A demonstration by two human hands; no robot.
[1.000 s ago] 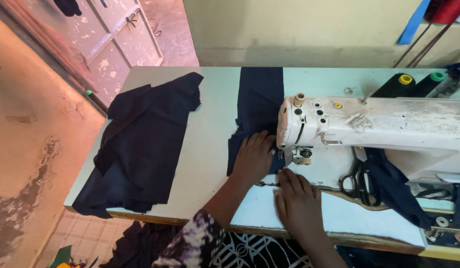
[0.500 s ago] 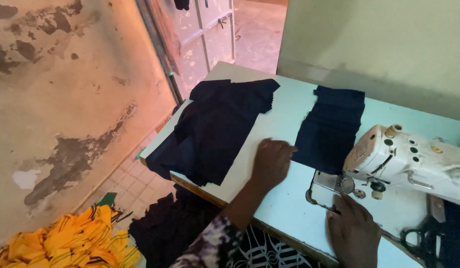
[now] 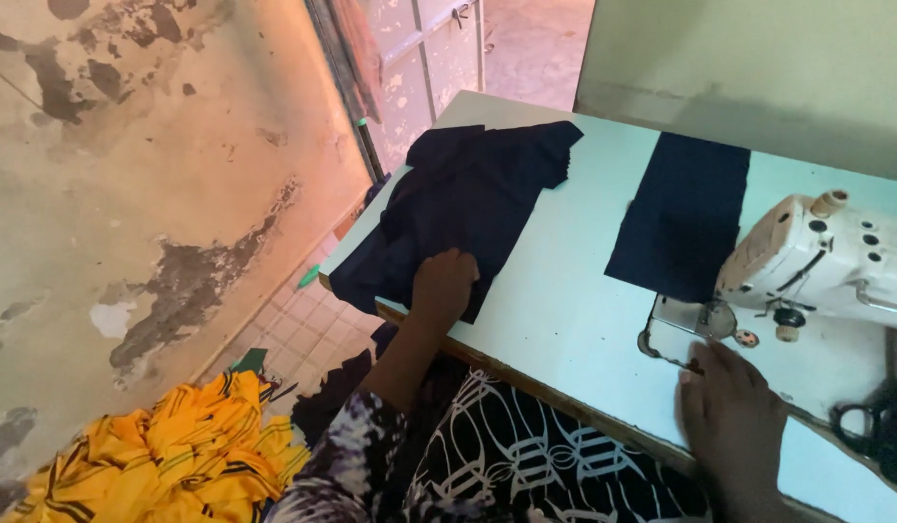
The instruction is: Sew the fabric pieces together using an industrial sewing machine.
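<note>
My left hand (image 3: 442,283) rests with curled fingers on the near edge of a pile of dark navy fabric pieces (image 3: 468,199) at the left end of the pale blue table (image 3: 564,291). Whether it grips the cloth I cannot tell. My right hand (image 3: 729,407) lies flat on the table in front of the white sewing machine (image 3: 826,257), fingers spread, holding nothing. A flat navy fabric panel (image 3: 683,213) lies under the machine's head, stretching away from me.
Black scissors (image 3: 874,431) lie at the right edge of the table. A heap of yellow striped cloth (image 3: 167,455) sits on the floor at lower left, beside more dark fabric under the table. A stained wall and a doorway stand to the left.
The view has swung left. My left hand left the panel by the needle and reached across to the navy pile at the table's left end. My right hand stays by the machine.
</note>
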